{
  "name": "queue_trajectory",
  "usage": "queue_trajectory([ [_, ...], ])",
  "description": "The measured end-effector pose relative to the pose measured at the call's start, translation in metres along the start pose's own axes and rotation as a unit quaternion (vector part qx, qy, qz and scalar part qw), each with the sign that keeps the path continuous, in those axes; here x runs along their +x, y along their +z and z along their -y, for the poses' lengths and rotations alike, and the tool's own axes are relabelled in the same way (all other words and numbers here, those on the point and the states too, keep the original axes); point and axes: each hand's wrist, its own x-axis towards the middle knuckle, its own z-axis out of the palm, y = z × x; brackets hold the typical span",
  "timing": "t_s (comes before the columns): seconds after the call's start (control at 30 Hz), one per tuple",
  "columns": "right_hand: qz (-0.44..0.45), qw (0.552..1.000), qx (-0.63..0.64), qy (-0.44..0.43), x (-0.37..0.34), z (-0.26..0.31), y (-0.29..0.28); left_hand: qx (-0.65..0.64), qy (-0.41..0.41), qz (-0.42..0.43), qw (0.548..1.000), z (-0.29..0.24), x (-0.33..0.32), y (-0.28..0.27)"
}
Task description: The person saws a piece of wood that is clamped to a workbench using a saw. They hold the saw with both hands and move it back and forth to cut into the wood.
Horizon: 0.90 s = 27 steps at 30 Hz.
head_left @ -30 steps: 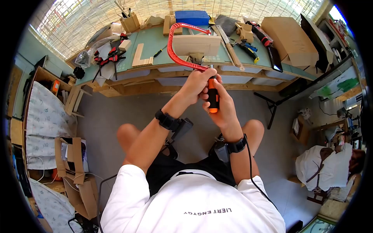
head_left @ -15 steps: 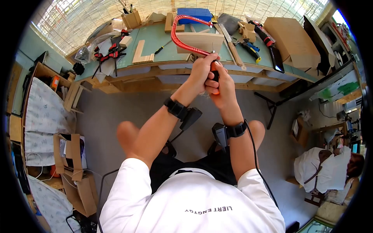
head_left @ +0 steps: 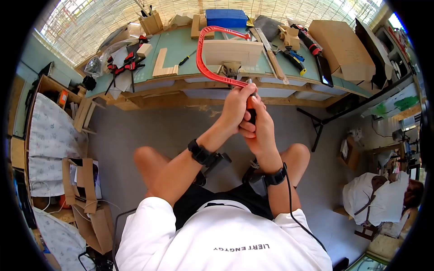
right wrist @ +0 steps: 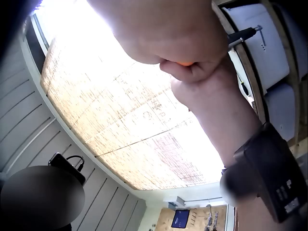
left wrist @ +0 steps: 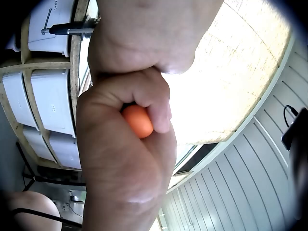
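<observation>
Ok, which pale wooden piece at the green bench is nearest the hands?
The wide rectangular wooden board seen within the red curved saw frame; the L-shaped wooden piece lies farther left.

Daylight filters through a woven blind (head_left: 190, 7) behind a green worktop (head_left: 175, 46).
Patterned curtains (head_left: 54, 140) hang left of the grey floor (head_left: 131, 126).

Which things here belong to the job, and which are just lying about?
Seemingly in use:
red-framed saw, held by left hand and right hand
pale board, probably

Apparently lying about:
L-shaped wood
screwdriver
blue box
</observation>
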Motion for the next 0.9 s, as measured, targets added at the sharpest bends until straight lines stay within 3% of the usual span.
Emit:
queue_trajectory([
  [0.03, -0.009, 1.000, -0.005, 0.006, -0.004, -0.002, -0.003, 0.020, 0.002, -0.005, 1.000, -0.006, -0.001, 0.003],
  [0.1, -0.008, 1.000, 0.002, 0.002, 0.006, -0.002, -0.007, 0.033, -0.084, 0.003, 0.996, -0.038, 0.002, 0.008],
  [0.13, -0.001, 1.000, 0.007, -0.002, 0.014, 0.000, -0.007, 0.041, -0.114, -0.040, 0.992, -0.039, 0.007, 0.011],
  [0.23, -0.002, 1.000, 0.013, 0.007, -0.003, -0.006, -0.006, 0.029, -0.036, -0.003, 0.999, -0.016, 0.000, 0.001],
  [0.27, 0.005, 1.000, 0.004, 0.004, -0.001, -0.004, -0.005, -0.044, -0.030, -0.005, 0.999, 0.000, -0.010, 0.006],
  [0.37, 0.012, 1.000, 0.013, 0.004, 0.014, 0.000, -0.008, 0.007, -0.051, -0.014, 0.999, -0.019, 0.014, 0.005],
  [0.4, 0.026, 0.999, 0.027, 0.001, 0.028, 0.003, -0.008, 0.020, -0.109, -0.008, 0.994, -0.026, 0.022, -0.001],
  [0.43, 0.042, 0.998, 0.041, -0.004, 0.035, 0.006, -0.006, 0.020, -0.109, -0.008, 0.994, -0.024, 0.019, 0.000],
  [0.53, 0.018, 0.999, 0.040, 0.010, -0.005, -0.008, -0.008, 0.011, -0.071, -0.009, 0.997, -0.020, 0.006, 0.003],
  [0.63, 0.015, 0.999, 0.029, 0.009, 0.004, -0.004, -0.007, -0.002, -0.022, -0.003, 1.000, -0.002, -0.005, 0.001],
  [0.83, 0.030, 0.998, 0.056, 0.015, 0.019, 0.003, -0.009, 0.015, -0.066, -0.033, 0.997, -0.026, 0.005, 0.010],
  [0.87, 0.008, 0.999, 0.043, 0.023, -0.007, -0.003, -0.008, -0.017, -0.008, -0.002, 1.000, 0.000, -0.003, 0.003],
  [0.9, 0.009, 0.999, 0.044, 0.020, -0.002, -0.002, -0.006, -0.026, -0.028, -0.003, 0.999, -0.003, -0.009, 0.007],
])
